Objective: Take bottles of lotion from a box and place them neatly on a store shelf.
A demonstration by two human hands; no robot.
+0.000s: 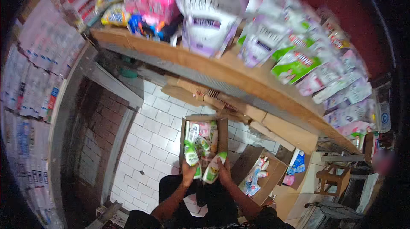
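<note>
My left hand (189, 174) grips a green and white plastic bottle (191, 157) at the near left corner of an open cardboard box (223, 133). A second white and green bottle (212, 170) leans in my right hand (224, 172), over the box's near right corner. The box stands on the floor before my knees. Inside it lie a white bottle (193, 132), a smaller bottle with green parts (204, 143) and pink packs (204, 128). My fingers are partly hidden by the bottles.
A wooden shelf (179, 56) crosses in front, carrying pouches (205, 24) and other packs. Flattened cardboard (230, 100) lies beneath it. To the right stand another open carton (274, 171) with bottles and a small wooden stool (333, 179). Stacked cartons (45, 46) line the left; white tiles (144, 152) cover the floor.
</note>
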